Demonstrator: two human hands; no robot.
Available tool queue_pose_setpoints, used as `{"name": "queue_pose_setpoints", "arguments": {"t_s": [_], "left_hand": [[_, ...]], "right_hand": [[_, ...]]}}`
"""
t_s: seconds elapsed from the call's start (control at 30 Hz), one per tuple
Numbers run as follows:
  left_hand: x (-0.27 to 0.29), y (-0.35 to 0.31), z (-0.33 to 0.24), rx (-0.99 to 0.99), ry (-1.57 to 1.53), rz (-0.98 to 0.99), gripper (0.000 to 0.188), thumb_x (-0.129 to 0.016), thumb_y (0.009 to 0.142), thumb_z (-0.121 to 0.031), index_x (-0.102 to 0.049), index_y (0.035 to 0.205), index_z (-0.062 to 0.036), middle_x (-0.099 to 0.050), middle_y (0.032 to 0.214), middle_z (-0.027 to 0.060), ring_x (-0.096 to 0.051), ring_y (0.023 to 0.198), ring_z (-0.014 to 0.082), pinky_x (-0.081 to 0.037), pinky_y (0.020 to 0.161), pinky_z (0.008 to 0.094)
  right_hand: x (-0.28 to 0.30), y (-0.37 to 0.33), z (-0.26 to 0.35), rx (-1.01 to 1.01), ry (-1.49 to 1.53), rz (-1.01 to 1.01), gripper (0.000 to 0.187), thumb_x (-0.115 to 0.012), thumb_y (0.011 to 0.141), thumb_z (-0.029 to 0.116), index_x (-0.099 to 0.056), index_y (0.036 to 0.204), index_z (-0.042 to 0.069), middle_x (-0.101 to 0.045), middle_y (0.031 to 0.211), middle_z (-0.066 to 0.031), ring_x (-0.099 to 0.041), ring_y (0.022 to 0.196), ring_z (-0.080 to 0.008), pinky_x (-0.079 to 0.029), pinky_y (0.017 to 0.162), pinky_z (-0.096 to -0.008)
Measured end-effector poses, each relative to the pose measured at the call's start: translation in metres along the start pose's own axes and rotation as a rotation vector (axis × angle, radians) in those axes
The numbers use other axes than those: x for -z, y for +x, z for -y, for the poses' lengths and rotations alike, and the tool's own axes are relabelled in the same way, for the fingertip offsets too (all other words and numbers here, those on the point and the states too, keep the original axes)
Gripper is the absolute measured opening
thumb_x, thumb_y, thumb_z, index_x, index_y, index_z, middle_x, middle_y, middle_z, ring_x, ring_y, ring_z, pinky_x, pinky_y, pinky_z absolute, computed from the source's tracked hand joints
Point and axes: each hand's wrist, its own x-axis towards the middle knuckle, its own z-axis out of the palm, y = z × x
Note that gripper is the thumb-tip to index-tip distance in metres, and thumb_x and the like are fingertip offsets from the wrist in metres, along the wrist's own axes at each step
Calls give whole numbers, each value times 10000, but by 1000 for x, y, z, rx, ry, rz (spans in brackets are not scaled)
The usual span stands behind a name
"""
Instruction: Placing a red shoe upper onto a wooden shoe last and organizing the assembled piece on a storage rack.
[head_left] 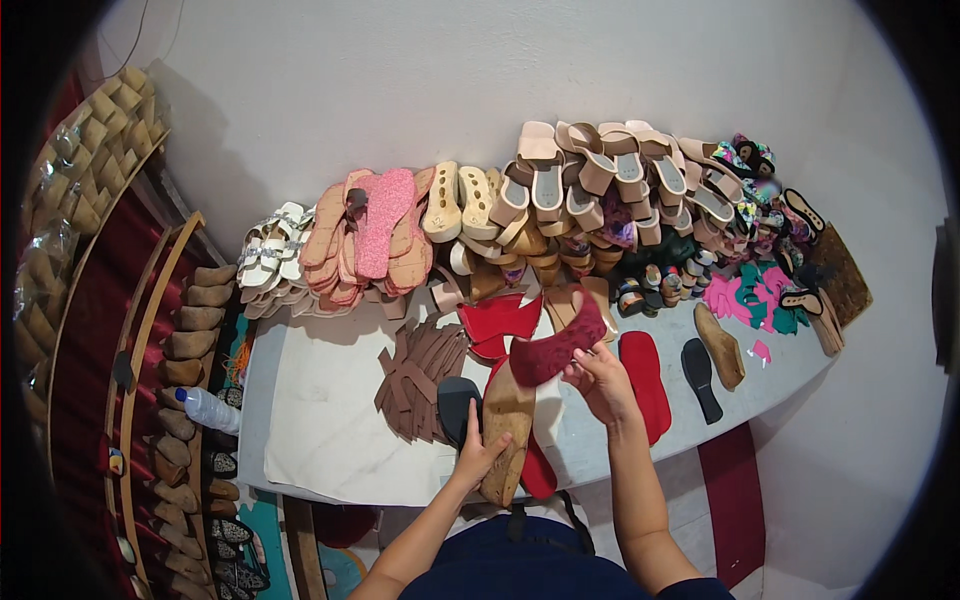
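Observation:
A wooden shoe last [512, 420] stands tilted at the table's near edge, gripped by my left hand [482, 458] with the thumb across its face. Beside those fingers is a dark sole [458, 400]; I cannot tell whether the hand holds it too. My right hand [602, 382] pinches a curved, dark red shoe upper [566, 345] at its lower edge, above the toe of the last. Bright red upper pieces [500, 325] lie just behind. A red sole [540, 472] shows partly under the last, and another red sole [645, 385] lies right of my right hand.
Brown strips [422, 380] are heaped to the left on a white sheet [320, 400]. Further right lie a black sole [701, 380] and another wooden last [720, 345]. Heeled sandals [620, 165] and pink soles [385, 225] are piled at the back. Racked lasts [190, 345] stand left.

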Motion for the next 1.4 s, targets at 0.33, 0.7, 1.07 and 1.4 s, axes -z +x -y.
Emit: {"name": "queue_pose_setpoints", "arguments": {"t_s": [0.33, 0.7, 1.07, 1.4], "left_hand": [[-12, 9, 26, -64, 183, -18, 1039, -692, 692, -137, 123, 1336, -92, -108, 1361, 180, -203, 1245, 236, -265, 979, 336], [-12, -2, 8, -109, 116, 43, 998, -675, 720, -146, 103, 1345, -133, -162, 1350, 177, -331, 1172, 239, -313, 945, 321], [-3, -16, 19, 284, -230, 56, 903, -557, 783, -434, 118, 1343, -220, -286, 1291, 172, -423, 1098, 263, -400, 863, 368], [-4, -19, 18, 313, -423, 171, 913, -512, 748, -541, 161, 1317, -303, -456, 1102, 215, -585, 790, 302, -504, 636, 408]], "right_hand": [[-37, -20, -66, -364, 810, -180, 113, -515, 787, 10, -464, 853, -67, -491, 1043, -242, -505, 1023, -307, -477, 850, -344], [-24, -62, -38, -537, 722, -58, 223, -422, 804, 37, -470, 1001, -55, -525, 940, -181, -532, 938, -271, -430, 872, -383], [5, -21, -58, 242, -1122, -276, 592, -587, 770, 342, -364, 1172, -31, -427, 980, -190, -465, 838, -231, -406, 740, -305], [13, -30, -95, 242, -584, -353, 407, -533, 820, 125, -381, 1176, -4, -470, 870, -59, -450, 771, -117, -400, 698, -236]]}}
